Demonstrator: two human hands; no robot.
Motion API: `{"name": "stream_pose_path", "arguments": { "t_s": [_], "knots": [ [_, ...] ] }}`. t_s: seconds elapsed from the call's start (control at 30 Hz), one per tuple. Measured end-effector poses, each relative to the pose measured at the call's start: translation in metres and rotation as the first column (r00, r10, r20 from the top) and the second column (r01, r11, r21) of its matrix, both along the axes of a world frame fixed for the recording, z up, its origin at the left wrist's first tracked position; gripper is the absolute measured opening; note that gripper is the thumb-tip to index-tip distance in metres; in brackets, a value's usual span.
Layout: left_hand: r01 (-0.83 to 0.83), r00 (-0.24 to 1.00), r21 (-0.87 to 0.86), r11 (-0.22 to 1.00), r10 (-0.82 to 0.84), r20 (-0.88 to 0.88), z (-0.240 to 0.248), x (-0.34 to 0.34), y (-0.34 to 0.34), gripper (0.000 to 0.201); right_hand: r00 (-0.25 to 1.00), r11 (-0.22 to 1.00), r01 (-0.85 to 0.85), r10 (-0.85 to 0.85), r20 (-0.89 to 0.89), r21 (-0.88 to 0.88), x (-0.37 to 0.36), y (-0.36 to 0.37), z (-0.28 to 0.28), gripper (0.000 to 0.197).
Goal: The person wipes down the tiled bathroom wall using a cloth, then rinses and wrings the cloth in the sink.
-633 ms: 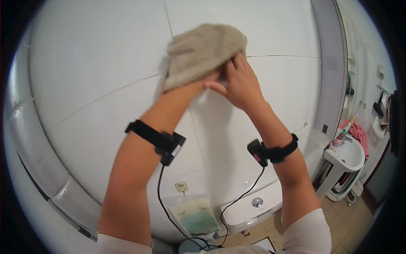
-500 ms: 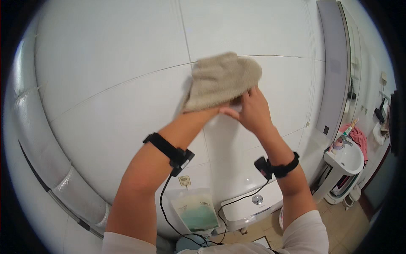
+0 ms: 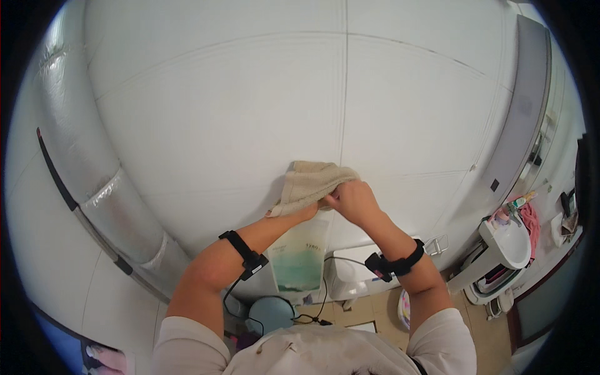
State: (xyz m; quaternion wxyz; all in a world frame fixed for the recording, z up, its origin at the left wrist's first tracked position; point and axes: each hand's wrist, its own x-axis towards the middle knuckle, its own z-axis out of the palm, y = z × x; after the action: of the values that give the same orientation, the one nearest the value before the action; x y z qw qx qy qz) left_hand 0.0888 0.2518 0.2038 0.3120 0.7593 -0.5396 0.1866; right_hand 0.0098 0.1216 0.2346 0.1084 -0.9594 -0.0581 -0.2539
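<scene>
A beige, rough-textured towel (image 3: 312, 181) is draped over my left hand (image 3: 312, 210) in front of the white tiled wall (image 3: 225, 119). Only the wrist side of that hand shows; the cloth hides its fingers. My right hand (image 3: 354, 203) is at the towel's lower right edge, with its fingers curled and closed on the cloth. Black straps with small boxes sit on both forearms, the left box (image 3: 253, 265) and the right box (image 3: 378, 265) trailing black cables.
A foil-wrapped pipe (image 3: 103, 159) runs down the left, beside a long dark pole (image 3: 94, 228). Below my hands are a white-and-green pack (image 3: 297, 265), a white cistern (image 3: 347, 275) and a round blue lid (image 3: 272, 312). At right stands a washbasin (image 3: 514, 244) with a pink cloth (image 3: 530, 228).
Both hands and the towel have come lower, toward my body. My right hand's fingers, spread apart before, are now curled at the towel's edge. The view has tilted downward.
</scene>
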Motion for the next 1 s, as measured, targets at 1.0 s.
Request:
{"name": "stream_pose_path", "arguments": {
  "t_s": [1.0],
  "knots": [
    [0.029, 0.763, -0.344, 0.939, 0.202, 0.615, 0.124, 0.049, 0.006, 0.043, 0.534, 0.898, -0.410, 0.376, 0.757, -0.157, 0.064, 0.000, 0.083, 0.032]
  ]
}}
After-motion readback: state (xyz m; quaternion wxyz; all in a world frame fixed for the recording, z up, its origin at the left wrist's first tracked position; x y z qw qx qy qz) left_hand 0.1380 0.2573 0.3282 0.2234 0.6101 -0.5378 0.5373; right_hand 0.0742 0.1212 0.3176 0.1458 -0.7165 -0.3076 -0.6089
